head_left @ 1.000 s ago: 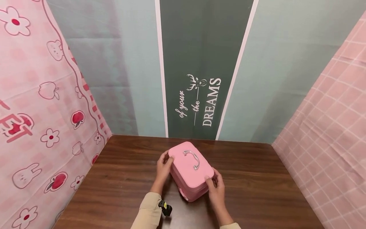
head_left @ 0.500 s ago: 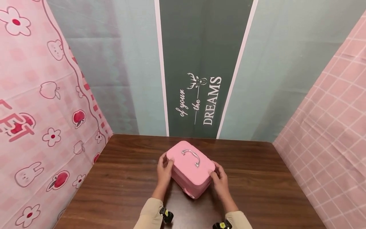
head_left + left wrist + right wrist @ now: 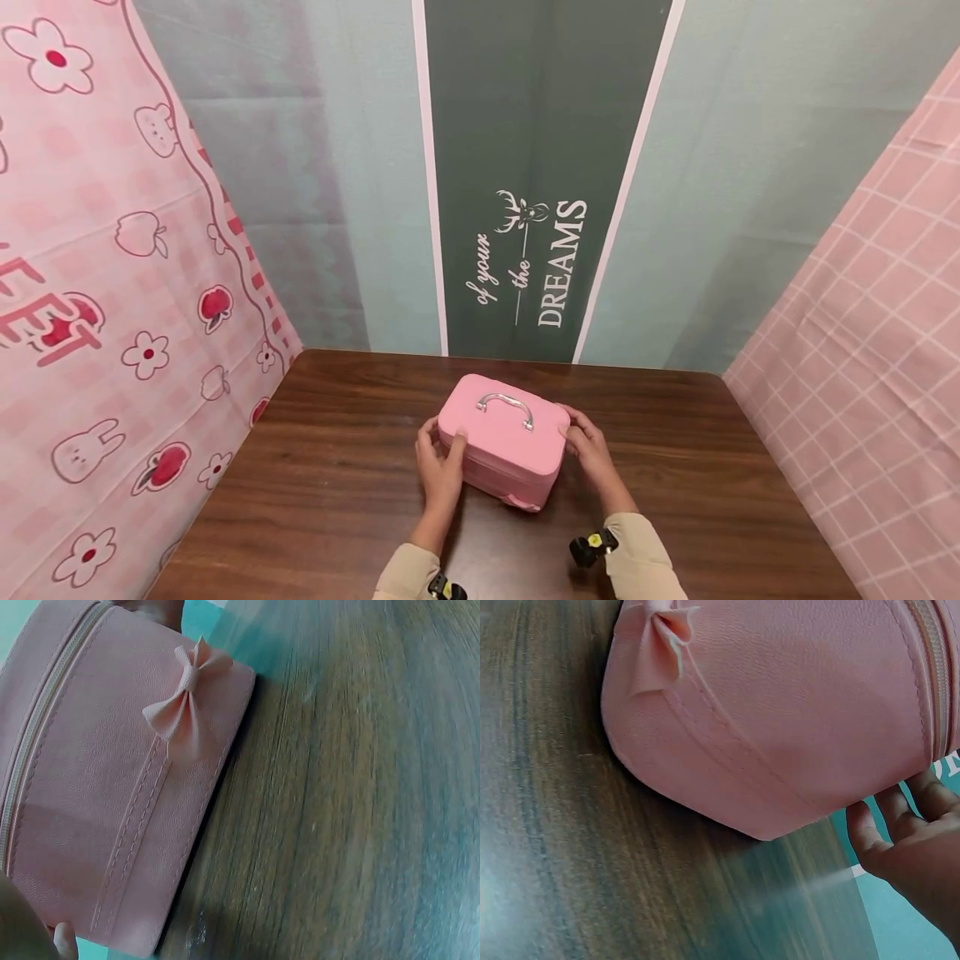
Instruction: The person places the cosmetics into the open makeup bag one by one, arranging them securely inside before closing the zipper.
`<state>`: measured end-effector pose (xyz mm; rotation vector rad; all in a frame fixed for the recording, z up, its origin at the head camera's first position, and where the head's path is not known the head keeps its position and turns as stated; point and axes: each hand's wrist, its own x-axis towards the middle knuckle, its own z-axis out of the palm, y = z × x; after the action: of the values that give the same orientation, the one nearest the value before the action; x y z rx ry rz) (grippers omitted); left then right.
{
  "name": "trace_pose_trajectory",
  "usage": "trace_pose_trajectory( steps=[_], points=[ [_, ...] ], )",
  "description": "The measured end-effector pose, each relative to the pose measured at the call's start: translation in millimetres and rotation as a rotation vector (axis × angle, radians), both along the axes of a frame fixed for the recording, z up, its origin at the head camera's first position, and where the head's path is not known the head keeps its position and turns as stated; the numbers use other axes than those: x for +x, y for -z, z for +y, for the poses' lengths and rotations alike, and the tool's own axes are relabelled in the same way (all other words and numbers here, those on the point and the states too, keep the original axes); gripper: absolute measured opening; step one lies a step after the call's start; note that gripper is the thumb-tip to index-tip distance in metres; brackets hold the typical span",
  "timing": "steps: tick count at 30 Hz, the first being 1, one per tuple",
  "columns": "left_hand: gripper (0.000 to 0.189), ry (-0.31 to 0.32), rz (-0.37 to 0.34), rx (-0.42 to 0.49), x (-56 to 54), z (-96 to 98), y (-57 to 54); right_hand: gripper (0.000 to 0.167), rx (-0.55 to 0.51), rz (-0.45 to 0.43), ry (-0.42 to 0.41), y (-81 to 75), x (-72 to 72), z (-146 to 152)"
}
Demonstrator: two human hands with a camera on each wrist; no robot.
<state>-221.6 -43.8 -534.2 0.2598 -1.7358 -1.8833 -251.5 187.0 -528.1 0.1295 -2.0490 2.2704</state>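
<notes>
A pink zippered vanity case (image 3: 495,462) stands upright on the wooden table, its silver handle (image 3: 506,400) on the lid. My left hand (image 3: 440,471) grips the case's left end, thumb at the lid's front edge and fingers around the side. At the opposite end my right hand (image 3: 592,448) holds the right side, thumb by the lid's corner. The left wrist view shows a pink bow (image 3: 187,697) low on the front and a closed zipper (image 3: 41,724) below the lid. In the right wrist view, bent fingers (image 3: 866,832) lie against the case's end.
The brown wooden table (image 3: 337,500) extends around the case. Behind it hangs a green and blue-grey cloth (image 3: 525,125) with white lettering. A pink printed cloth (image 3: 172,350) borders the left side and a pink checked cloth (image 3: 870,350) the right.
The case has turned counterclockwise in the head view, so its front now faces more toward me. My right hand has moved away and rightward with its end; my left has shifted slightly nearer.
</notes>
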Motion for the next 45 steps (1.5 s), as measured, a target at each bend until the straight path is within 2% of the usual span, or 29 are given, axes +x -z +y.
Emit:
trace_pose_trajectory(
  steps=[5,10,15,20,22,25,29,34,39,42,45],
  points=[
    [0.047,0.017,-0.021,-0.059,-1.4,-5.5,-1.6,0.039,0.045,-0.032,0.037,-4.4,5.6,-5],
    [0.048,0.044,-0.051,-0.150,-9.5,-19.3,-8.8,0.042,0.111,-0.072,0.109,-15.3,22.0,-14],
    [0.045,0.189,-0.061,-0.123,-20.6,-34.1,-12.8,0.047,0.066,-0.030,0.186,-20.7,42.5,-25],
    [0.037,0.338,-0.049,-0.090,-13.5,-42.9,-30.1,0.058,0.040,0.010,0.183,-12.3,58.0,-39],
    [0.035,0.369,-0.045,-0.094,-9.3,-44.0,-37.0,0.059,0.042,0.027,0.186,-8.2,60.6,-43],
    [0.035,0.387,-0.059,-0.088,-7.9,-44.4,-39.0,0.057,0.050,0.053,0.219,-4.7,61.5,-46],
    [0.036,0.388,-0.061,-0.086,-7.8,-44.3,-39.2,0.056,0.056,0.057,0.220,-3.6,59.8,-45],
    [0.036,0.355,-0.051,-0.060,-3.8,-40.6,-37.7,0.054,0.061,0.019,0.154,-2.0,49.4,-35],
    [0.038,0.264,-0.048,-0.033,7.9,-25.9,-37.5,0.052,0.072,-0.034,0.062,-3.1,29.4,-15],
    [0.040,0.205,-0.053,-0.035,14.5,-14.5,-38.1,0.051,0.029,-0.057,0.010,-4.1,16.6,-5],
    [0.041,0.178,-0.059,-0.037,18.3,-6.3,-38.8,0.050,-0.010,-0.060,-0.010,-4.9,7.2,1]
  ],
)
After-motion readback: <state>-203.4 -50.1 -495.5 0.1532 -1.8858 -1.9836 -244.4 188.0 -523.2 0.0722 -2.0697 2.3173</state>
